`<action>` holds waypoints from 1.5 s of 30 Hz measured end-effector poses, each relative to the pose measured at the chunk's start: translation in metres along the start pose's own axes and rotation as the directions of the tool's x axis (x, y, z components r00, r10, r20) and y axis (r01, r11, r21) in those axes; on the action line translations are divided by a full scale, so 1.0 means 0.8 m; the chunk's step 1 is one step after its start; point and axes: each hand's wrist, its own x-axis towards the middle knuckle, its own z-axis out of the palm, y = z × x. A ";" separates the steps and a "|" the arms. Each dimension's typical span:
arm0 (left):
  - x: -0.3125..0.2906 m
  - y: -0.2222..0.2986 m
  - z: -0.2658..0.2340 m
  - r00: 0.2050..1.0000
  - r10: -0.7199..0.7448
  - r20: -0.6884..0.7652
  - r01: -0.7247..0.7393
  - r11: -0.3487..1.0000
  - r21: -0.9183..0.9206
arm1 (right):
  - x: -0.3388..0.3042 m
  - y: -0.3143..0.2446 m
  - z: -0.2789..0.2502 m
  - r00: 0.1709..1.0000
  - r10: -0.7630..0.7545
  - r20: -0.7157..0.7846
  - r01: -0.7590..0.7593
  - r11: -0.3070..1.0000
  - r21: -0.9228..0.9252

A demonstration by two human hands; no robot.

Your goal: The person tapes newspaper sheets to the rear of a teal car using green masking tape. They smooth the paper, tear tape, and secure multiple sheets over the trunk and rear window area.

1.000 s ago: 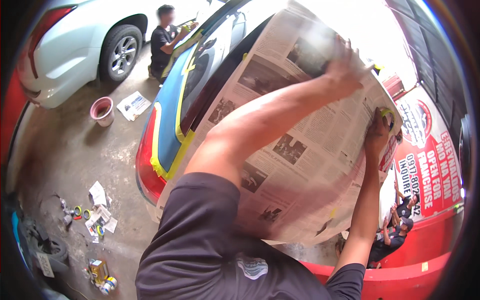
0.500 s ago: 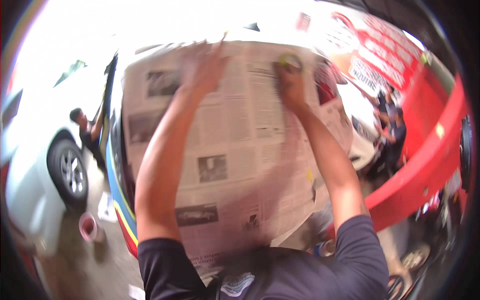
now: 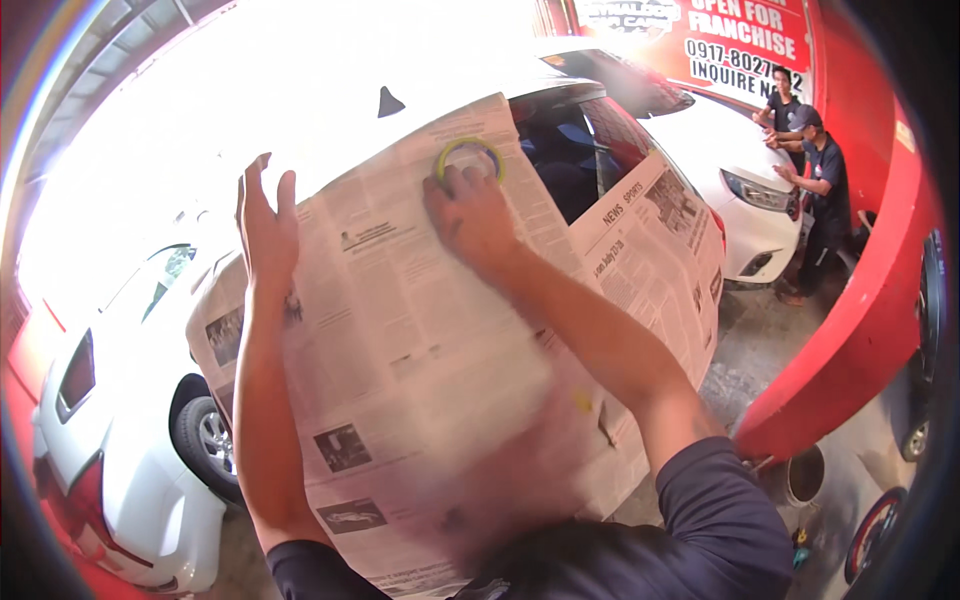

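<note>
Large newspaper sheets (image 3: 400, 300) hang over the rear of a white car, covering most of its back. My right hand (image 3: 472, 218) lies against the sheet near its top edge. In its fingers is a roll of tape (image 3: 440, 160) with a yellow-green rim, partly hidden by the hand. Over at the paper's upper left side, my left hand (image 3: 268, 228) is raised with fingers stretched upward, holding nothing. Whether it touches the paper, I cannot tell. To the right, another newspaper sheet (image 3: 645, 235) covers the car's side below a dark window (image 3: 552, 150).
A second white car (image 3: 130, 400) stands at the left. Two people (image 3: 815, 165) lean at another white car's front (image 3: 735, 190) at the far right. A curved red barrier (image 3: 850, 370) runs along the right, with a bucket-like container (image 3: 803, 475) below it.
The view has swung, bringing more of the car's right side in. My left hand has come away from the paper's upper middle to its left side. My right hand keeps the tape roll.
</note>
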 end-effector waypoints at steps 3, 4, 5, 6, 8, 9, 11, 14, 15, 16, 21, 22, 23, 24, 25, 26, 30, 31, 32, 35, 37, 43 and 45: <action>0.085 0.051 0.043 0.953 -0.172 0.250 0.255 0.901 -0.350 | -0.002 -0.020 0.007 0.991 0.104 0.079 -0.110 0.991 0.078; 0.102 0.081 0.072 0.925 -0.182 0.332 0.320 0.846 -0.427 | -0.005 -0.016 0.006 0.992 0.098 0.082 -0.105 0.991 0.078; 0.124 0.090 0.109 0.903 -0.154 0.401 0.324 0.857 -0.400 | -0.006 -0.010 0.001 0.992 0.093 0.085 -0.099 0.992 0.073; 0.147 0.084 0.138 0.873 -0.143 0.466 0.328 0.880 -0.343 | -0.001 -0.016 -0.002 0.992 0.090 0.083 -0.098 0.990 0.098; 0.184 0.046 0.203 0.844 -0.103 0.526 0.198 0.972 -0.127 | 0.002 -0.022 -0.007 0.992 0.083 0.091 -0.094 0.988 0.125; 0.190 0.026 0.224 0.818 -0.095 0.568 0.125 0.992 -0.014 | 0.002 -0.025 -0.007 0.991 0.084 0.102 -0.099 0.985 0.142; 0.194 0.015 0.254 0.799 -0.134 0.586 0.063 0.988 0.140 | 0.001 -0.013 -0.008 0.989 0.084 0.125 -0.104 0.981 0.161; 0.196 -0.041 0.279 0.790 -0.178 0.587 0.050 0.973 0.227 | 0.002 -0.015 -0.018 0.981 0.076 0.181 -0.114 0.971 0.211; 0.196 -0.036 0.283 0.792 -0.176 0.585 0.076 0.979 0.191 | -0.001 -0.013 -0.016 0.976 0.078 0.205 -0.123 0.968 0.218; 0.196 -0.033 0.282 0.800 -0.177 0.574 0.108 0.982 0.153 | -0.003 -0.011 -0.014 0.976 0.087 0.202 -0.128 0.971 0.202; 0.195 -0.013 0.294 0.884 -0.042 0.466 0.038 0.999 0.019 | -0.003 -0.004 -0.010 0.975 0.088 0.203 -0.129 0.972 0.197; 0.200 -0.034 0.291 0.914 0.006 0.405 -0.019 0.999 0.029 | -0.001 -0.007 -0.010 0.978 0.086 0.191 -0.126 0.970 0.206; 0.205 -0.055 0.288 0.938 0.056 0.343 -0.075 0.996 0.041 | 0.000 -0.012 -0.010 0.980 0.084 0.180 -0.122 0.969 0.214; 0.206 -0.025 0.293 0.944 0.011 0.330 -0.012 1.000 0.000 | -0.004 -0.003 -0.006 0.980 0.093 0.175 -0.126 0.975 0.185; 0.207 -0.001 0.283 0.947 -0.042 0.318 0.052 0.998 -0.025 | -0.005 0.000 -0.006 0.976 0.097 0.195 -0.131 0.976 0.173; 0.211 -0.003 0.287 0.961 0.006 0.276 -0.017 0.999 0.037 | -0.006 0.004 -0.006 0.972 0.100 0.215 -0.136 0.978 0.160; 0.220 -0.084 0.285 0.962 0.078 0.263 -0.132 0.972 0.195 | 0.007 -0.016 -0.018 0.974 0.068 0.218 -0.108 0.978 0.176; 0.221 -0.091 0.284 0.953 0.041 0.299 -0.112 0.968 0.224 | 0.009 -0.018 -0.020 0.975 0.064 0.211 -0.103 0.978 0.182; 0.226 -0.097 0.280 0.944 0.005 0.331 -0.096 0.961 0.258 | 0.012 -0.021 -0.024 0.978 0.058 0.202 -0.098 0.976 0.193; 0.220 0.037 0.272 0.944 0.026 0.330 -0.081 0.985 0.155 | 0.003 0.002 -0.018 0.977 0.047 0.208 -0.081 0.985 0.155; 0.227 0.094 0.268 0.873 -0.050 0.486 0.119 0.986 -0.113 | -0.001 0.004 -0.016 0.980 0.047 0.193 -0.078 0.985 0.153; 0.204 0.121 0.294 0.609 0.037 0.792 0.424 0.829 -0.364 | 0.004 -0.010 -0.020 0.974 0.046 0.223 -0.086 0.981 0.175; 0.207 0.120 0.309 0.607 -0.070 0.792 0.418 0.876 -0.243 | 0.004 -0.013 -0.020 0.966 0.056 0.252 -0.098 0.982 0.159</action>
